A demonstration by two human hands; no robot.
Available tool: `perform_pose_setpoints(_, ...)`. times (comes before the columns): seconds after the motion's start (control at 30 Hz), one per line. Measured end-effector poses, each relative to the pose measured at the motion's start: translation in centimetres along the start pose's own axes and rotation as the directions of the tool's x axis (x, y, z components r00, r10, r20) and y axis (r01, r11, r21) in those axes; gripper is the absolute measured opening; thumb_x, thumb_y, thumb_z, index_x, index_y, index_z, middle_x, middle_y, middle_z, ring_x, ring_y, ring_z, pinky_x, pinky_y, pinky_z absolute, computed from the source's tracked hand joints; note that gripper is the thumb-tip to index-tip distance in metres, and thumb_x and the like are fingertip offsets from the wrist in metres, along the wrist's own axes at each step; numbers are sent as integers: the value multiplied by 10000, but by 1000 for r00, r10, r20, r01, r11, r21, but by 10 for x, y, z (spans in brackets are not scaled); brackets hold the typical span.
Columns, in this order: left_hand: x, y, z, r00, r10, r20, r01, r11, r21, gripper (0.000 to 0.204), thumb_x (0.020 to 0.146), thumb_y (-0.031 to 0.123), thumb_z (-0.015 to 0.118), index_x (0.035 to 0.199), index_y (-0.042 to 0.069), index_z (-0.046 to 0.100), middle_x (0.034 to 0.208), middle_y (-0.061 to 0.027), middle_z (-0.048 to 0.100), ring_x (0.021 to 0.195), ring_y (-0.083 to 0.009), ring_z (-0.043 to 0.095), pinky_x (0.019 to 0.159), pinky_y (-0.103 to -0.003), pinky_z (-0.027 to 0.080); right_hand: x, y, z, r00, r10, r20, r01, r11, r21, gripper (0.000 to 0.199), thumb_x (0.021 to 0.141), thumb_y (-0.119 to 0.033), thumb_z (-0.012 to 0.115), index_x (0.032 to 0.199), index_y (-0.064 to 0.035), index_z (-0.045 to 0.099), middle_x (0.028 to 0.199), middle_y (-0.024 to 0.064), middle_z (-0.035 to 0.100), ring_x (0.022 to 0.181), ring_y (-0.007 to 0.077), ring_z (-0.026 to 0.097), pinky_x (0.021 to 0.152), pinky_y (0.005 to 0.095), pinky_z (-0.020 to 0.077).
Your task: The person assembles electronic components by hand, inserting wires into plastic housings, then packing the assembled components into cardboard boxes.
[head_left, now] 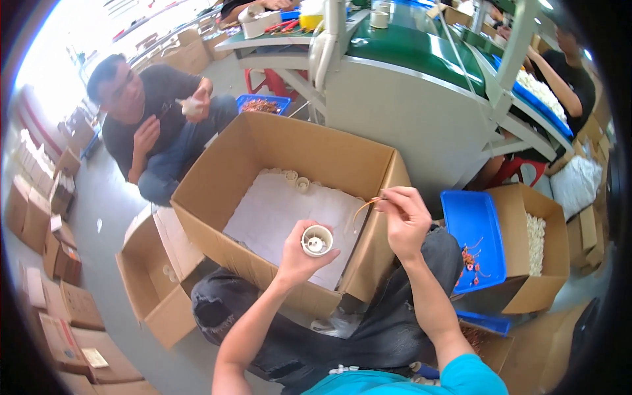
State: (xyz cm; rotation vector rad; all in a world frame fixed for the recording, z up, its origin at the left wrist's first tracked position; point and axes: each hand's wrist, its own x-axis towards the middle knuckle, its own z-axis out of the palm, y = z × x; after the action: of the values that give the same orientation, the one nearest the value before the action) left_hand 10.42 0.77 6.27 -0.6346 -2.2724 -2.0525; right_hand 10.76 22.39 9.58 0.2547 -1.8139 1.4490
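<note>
My left hand (299,255) grips a small cream cup-shaped plastic part (316,239), open end up, over the near wall of a large cardboard box (217,191). My right hand (405,217) pinches a thin orange wire piece (363,207) just right of and above the cup. The box is lined with a white sheet (276,210), and a few similar cream parts (295,179) lie along its far side. My knees in dark jeans sit under the box.
A blue tray (471,227) with small orange pieces is at my right, beside a carton of white parts (536,240). Another person (155,115) sits at the far left holding a part. A green-topped workbench (408,46) stands behind. Cartons (59,309) line the floor at left.
</note>
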Motion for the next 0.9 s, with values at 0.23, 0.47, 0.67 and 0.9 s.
perform_pose_setpoints(0.23, -8, -5, 13, 998, -5, 61, 5, 1000, -1, 564, 700, 152, 877, 1152, 37, 560, 955, -42, 631, 886, -114, 611, 787, -286, 516, -24, -21, 24, 942, -330, 68, 334, 940, -66, 253, 772, 160, 692, 998, 45, 682, 1010, 167, 636, 856, 239, 685, 745, 300, 587)
perform_pose_setpoints(0.47, -11, -5, 18, 992, -53, 114, 66, 991, -119, 536, 705, 161, 879, 1127, 38, 572, 961, -30, 620, 880, -98, 588, 784, -278, 508, -27, -11, 33, 911, -411, 19, 410, 904, -121, 221, 755, 71, 748, 959, -11, 725, 954, 140, 676, 701, 206, 671, 604, 272, 559)
perform_pose_setpoints(0.67, -11, -2, 17, 993, -36, 109, 51, 989, -137, 535, 702, 162, 882, 1119, 32, 573, 962, -30, 619, 883, -98, 589, 781, -276, 507, -31, -10, 36, 912, -406, 55, 410, 904, -123, 231, 750, 88, 730, 960, -9, 727, 943, 137, 678, 711, 204, 672, 604, 277, 561)
perform_pose_setpoints(0.9, -11, -3, 13, 997, -4, 75, 14, 990, -140, 524, 704, 140, 874, 1119, 29, 574, 977, -35, 615, 902, -95, 587, 781, -276, 508, -25, -13, 35, 875, -459, 152, 476, 873, -104, 209, 743, 86, 726, 930, -7, 707, 919, 126, 681, 711, 222, 673, 607, 294, 562)
